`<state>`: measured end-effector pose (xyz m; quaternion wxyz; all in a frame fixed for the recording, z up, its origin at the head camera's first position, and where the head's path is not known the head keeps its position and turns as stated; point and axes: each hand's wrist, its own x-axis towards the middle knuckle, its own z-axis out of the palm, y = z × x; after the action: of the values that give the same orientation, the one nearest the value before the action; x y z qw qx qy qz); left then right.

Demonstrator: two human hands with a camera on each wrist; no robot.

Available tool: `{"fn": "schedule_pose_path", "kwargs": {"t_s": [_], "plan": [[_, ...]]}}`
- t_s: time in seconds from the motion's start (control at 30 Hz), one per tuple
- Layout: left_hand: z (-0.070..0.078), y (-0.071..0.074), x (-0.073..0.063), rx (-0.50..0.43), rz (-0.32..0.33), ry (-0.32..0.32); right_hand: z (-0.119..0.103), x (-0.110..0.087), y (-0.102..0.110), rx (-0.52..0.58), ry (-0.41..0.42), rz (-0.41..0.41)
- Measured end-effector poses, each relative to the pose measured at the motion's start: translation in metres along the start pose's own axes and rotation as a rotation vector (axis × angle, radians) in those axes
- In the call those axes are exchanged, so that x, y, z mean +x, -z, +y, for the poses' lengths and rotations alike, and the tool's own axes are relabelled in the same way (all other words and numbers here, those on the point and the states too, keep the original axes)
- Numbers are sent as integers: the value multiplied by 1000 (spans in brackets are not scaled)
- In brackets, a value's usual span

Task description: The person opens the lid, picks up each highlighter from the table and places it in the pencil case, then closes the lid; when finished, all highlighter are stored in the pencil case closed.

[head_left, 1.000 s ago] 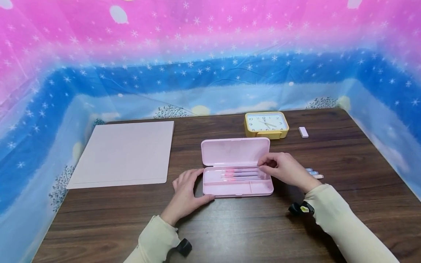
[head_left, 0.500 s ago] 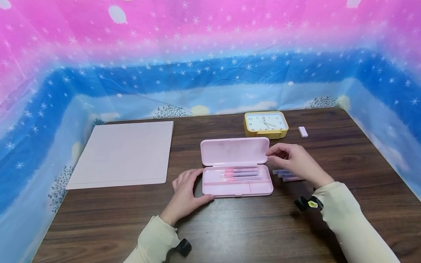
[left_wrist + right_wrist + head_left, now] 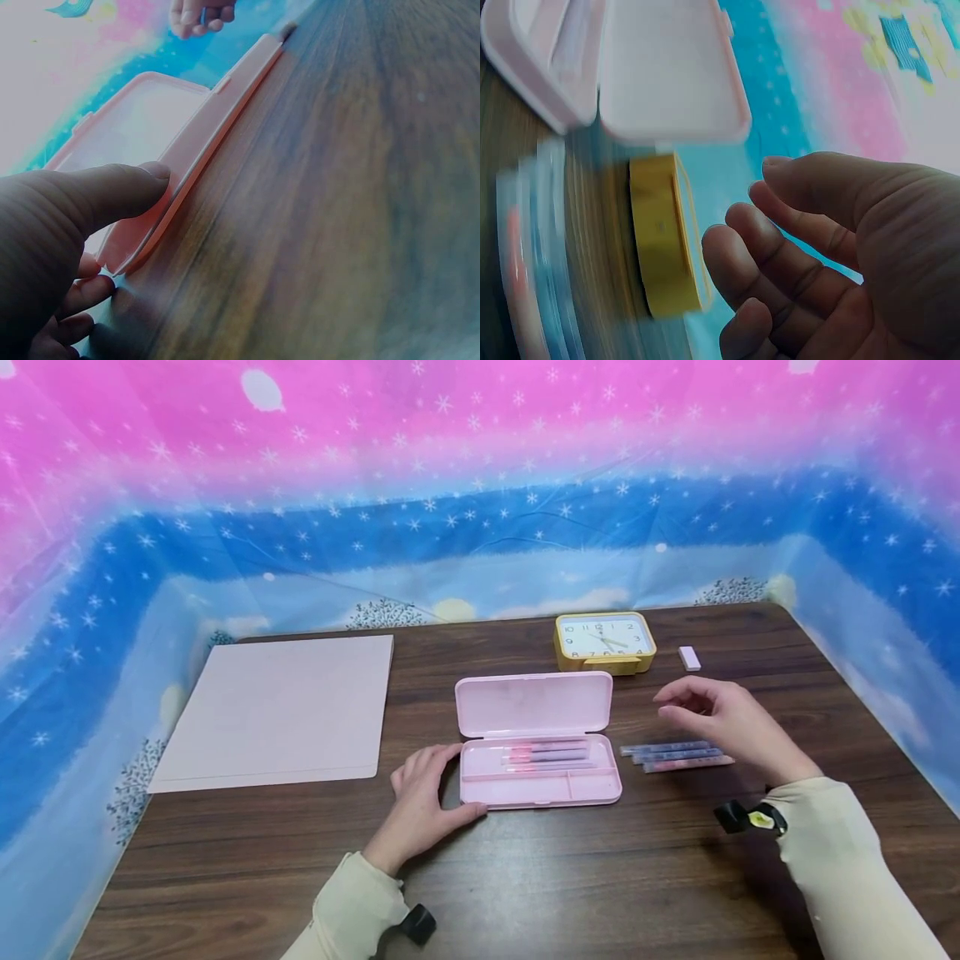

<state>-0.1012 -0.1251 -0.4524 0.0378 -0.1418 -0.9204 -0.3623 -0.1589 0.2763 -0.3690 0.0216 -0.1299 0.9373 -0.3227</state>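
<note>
A pink pencil case [image 3: 517, 790] lies with its lid raised in the head view, several pens [image 3: 551, 752] with pink parts in its back compartment. My left hand [image 3: 420, 814] holds the case's left end, thumb along the front wall and fingers at the side; the left wrist view shows the thumb [image 3: 124, 196] pressing on that wall. To the right of the case, my right hand [image 3: 720, 718] hovers over the table with loosely bent fingers and nothing between them. Just below it in the head view lie several slim pens [image 3: 667, 754], side by side, their right ends near the hand.
Behind the case stands a yellow clock [image 3: 604, 643]. A small pinkish-white eraser-like block [image 3: 689, 658] lies to its right. A large pale flat board or folder [image 3: 277, 710] covers the left back of the wooden table [image 3: 540, 885]. Patterned cloth [image 3: 480, 527] hangs around the table.
My right hand has moved right, from the case's right end to above the loose pens, uncovering them. The left hand has stayed on the case.
</note>
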Motion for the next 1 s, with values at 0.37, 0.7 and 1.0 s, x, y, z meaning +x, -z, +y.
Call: {"fn": "schedule_pose_path", "kwargs": {"t_s": [0.37, 0.7, 1.0], "plan": [[-1, 1, 0, 9, -3, 4, 48, -19, 27, -40, -124, -41], [-3, -1, 0, 15, 5, -3, 87, -12, 13, -27, -112, -160], [-2, -1, 0, 9, 1, -7, 88, -6, 6, -73, -69, -192]]}}
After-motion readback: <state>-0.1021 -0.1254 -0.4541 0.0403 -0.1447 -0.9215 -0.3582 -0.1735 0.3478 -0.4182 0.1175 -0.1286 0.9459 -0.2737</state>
